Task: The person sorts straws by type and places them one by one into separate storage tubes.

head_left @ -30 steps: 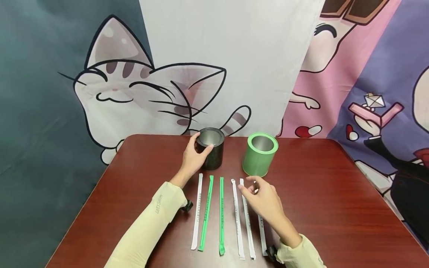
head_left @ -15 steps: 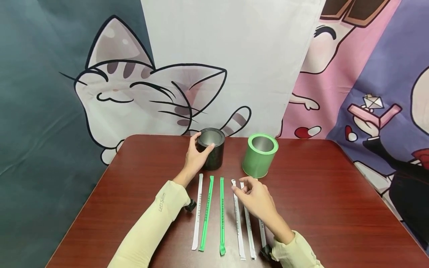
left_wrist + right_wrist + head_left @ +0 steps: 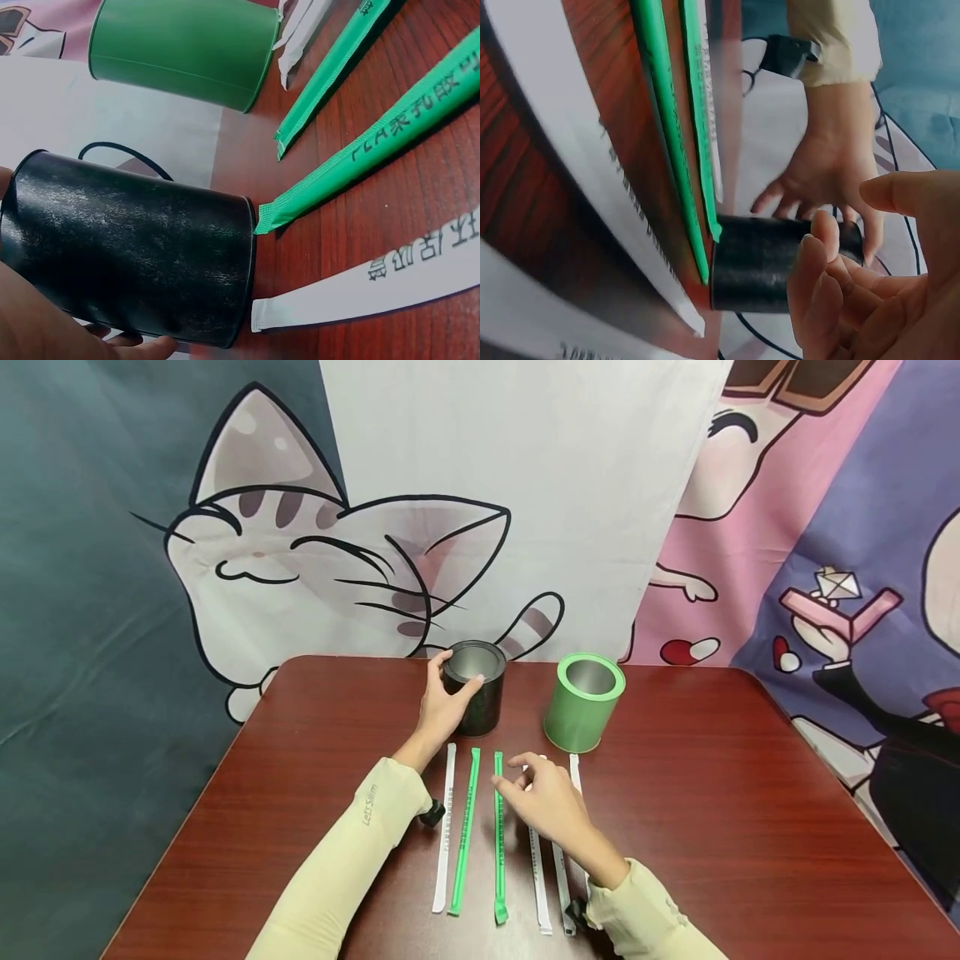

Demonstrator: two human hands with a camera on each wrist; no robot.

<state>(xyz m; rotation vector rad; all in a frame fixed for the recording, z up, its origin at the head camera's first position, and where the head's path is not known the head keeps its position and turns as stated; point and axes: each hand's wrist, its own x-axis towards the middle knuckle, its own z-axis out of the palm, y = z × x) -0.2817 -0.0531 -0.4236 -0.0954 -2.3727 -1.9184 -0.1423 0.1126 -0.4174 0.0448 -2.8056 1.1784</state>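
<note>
My left hand [image 3: 441,706] grips the black can [image 3: 483,706] near its rim, the thumb at the near side. The can is open-topped and stands upright at the back of the table. My right hand [image 3: 551,802] hovers with loosely bent fingers and holds nothing; its thumb and index tip are apart in the right wrist view. Its thumb lies close to a green wrapped straw [image 3: 499,843]. Another green wrapped straw [image 3: 465,835] and a white wrapped straw [image 3: 445,835] lie to the left. Under the right hand and wrist are white wrapped straws [image 3: 540,885], partly hidden.
An open green can [image 3: 581,718] stands upright right of the black one, near the table's back edge. The reddish-brown table [image 3: 750,827] extends to both sides. A cartoon cloth [image 3: 465,435] hangs behind it.
My right hand has moved left, from over the white straws toward the right-hand green straw. The left hand stays at the black can.
</note>
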